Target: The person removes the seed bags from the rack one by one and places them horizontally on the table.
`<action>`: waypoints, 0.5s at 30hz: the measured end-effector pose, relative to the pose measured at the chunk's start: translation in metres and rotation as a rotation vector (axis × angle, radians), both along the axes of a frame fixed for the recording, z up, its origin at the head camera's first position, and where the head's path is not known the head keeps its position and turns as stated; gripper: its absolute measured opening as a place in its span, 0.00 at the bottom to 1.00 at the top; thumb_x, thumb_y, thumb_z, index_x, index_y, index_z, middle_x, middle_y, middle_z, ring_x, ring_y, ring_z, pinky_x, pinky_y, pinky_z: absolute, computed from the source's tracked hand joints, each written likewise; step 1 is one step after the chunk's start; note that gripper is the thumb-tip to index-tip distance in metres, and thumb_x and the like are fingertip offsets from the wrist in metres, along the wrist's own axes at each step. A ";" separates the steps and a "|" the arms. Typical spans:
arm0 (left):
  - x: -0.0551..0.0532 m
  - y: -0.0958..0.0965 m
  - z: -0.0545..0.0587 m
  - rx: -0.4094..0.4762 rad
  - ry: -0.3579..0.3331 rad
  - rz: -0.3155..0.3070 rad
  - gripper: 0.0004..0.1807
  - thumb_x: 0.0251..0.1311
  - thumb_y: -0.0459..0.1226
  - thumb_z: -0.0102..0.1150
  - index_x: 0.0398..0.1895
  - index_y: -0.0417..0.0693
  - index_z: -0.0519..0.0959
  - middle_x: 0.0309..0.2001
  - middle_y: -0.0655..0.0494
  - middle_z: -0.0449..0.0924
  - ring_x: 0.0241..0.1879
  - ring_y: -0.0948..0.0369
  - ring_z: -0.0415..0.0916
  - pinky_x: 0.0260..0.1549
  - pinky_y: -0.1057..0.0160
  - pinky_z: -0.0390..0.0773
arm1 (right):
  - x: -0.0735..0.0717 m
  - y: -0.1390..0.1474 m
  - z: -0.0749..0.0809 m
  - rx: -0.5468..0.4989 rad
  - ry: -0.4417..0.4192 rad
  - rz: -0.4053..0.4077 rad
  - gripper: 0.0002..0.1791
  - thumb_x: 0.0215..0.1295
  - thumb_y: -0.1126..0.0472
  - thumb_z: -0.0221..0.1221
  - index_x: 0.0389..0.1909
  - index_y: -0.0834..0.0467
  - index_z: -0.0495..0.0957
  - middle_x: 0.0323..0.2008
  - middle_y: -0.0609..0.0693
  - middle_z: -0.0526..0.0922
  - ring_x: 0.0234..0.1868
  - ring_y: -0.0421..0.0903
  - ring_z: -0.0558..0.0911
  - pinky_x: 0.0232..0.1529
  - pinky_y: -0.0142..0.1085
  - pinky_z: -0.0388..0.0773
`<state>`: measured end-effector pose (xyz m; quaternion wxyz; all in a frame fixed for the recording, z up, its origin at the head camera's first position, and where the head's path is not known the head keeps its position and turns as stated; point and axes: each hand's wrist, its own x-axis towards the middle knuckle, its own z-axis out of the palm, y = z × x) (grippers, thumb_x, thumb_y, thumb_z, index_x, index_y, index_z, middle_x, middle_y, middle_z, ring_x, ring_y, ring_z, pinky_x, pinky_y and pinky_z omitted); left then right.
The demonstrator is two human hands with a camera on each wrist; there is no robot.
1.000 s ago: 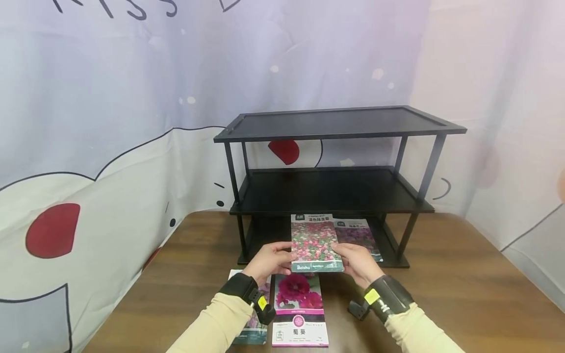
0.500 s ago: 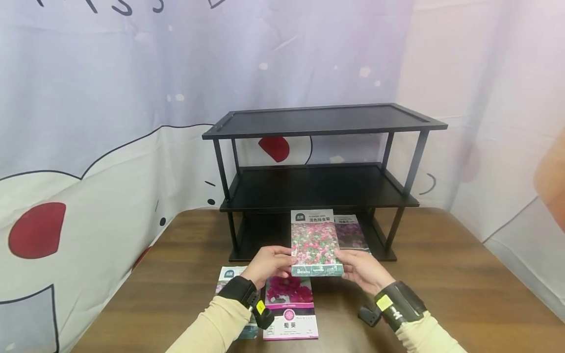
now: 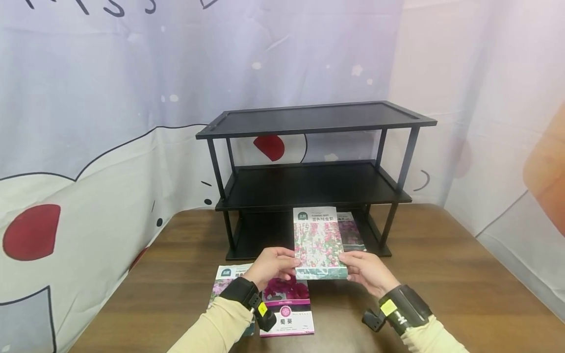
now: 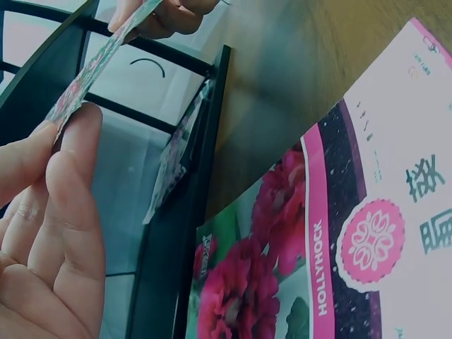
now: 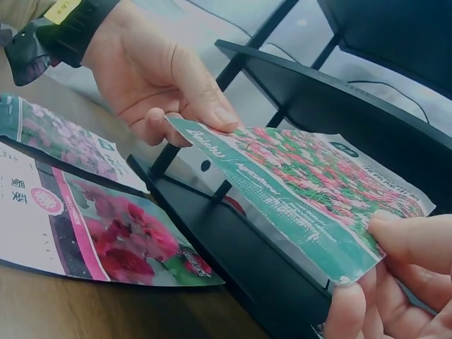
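Between both hands a flower seed packet (image 3: 319,242) with pink and red blossoms and a green lower band is held up, tilted, in front of the rack's bottom shelf. My left hand (image 3: 274,267) pinches its left edge, thumb on the printed face. The right hand (image 3: 368,269) pinches the opposite edge near the lower corner, as the right wrist view shows too. Below, a hollyhock seed packet (image 3: 287,314) with magenta flowers lies on the table, partly covered by the left hand and held packet. Left of it, another packet (image 5: 67,141) with pale purple flowers is mostly hidden by the left wrist.
A black three-tier rack (image 3: 313,184) stands at the back of the wooden table (image 3: 441,284). On its bottom shelf, at the right, lies a seed packet (image 3: 350,233) with dark purple flowers. A printed cloth (image 3: 110,98) hangs behind.
The head view has shifted, so the rack and table packets appear further left. Both hands keep their pinch on the seed packet, which now hides more of the shelf packet.
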<state>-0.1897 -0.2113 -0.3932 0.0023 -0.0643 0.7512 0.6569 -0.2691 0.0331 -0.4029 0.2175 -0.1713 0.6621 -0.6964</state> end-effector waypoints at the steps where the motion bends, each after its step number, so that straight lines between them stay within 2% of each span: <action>1: 0.000 0.001 0.000 0.001 0.000 -0.003 0.18 0.51 0.37 0.67 0.43 0.36 0.77 0.31 0.49 0.83 0.24 0.61 0.79 0.25 0.67 0.79 | 0.001 0.001 0.000 0.002 0.001 -0.004 0.15 0.63 0.62 0.57 0.44 0.71 0.73 0.33 0.48 0.74 0.27 0.38 0.73 0.29 0.29 0.76; 8: 0.000 0.008 -0.004 0.000 0.004 -0.019 0.17 0.51 0.37 0.67 0.42 0.36 0.78 0.31 0.48 0.83 0.25 0.60 0.80 0.25 0.66 0.79 | 0.005 0.010 -0.003 0.015 0.015 -0.012 0.15 0.62 0.62 0.58 0.43 0.71 0.73 0.33 0.49 0.74 0.27 0.39 0.73 0.30 0.30 0.76; 15: 0.001 0.017 0.000 0.005 0.006 -0.045 0.16 0.52 0.36 0.66 0.41 0.36 0.77 0.31 0.48 0.83 0.25 0.60 0.80 0.23 0.67 0.79 | 0.008 0.020 -0.002 0.016 0.026 -0.018 0.14 0.61 0.61 0.59 0.41 0.69 0.75 0.32 0.48 0.75 0.27 0.39 0.74 0.30 0.31 0.77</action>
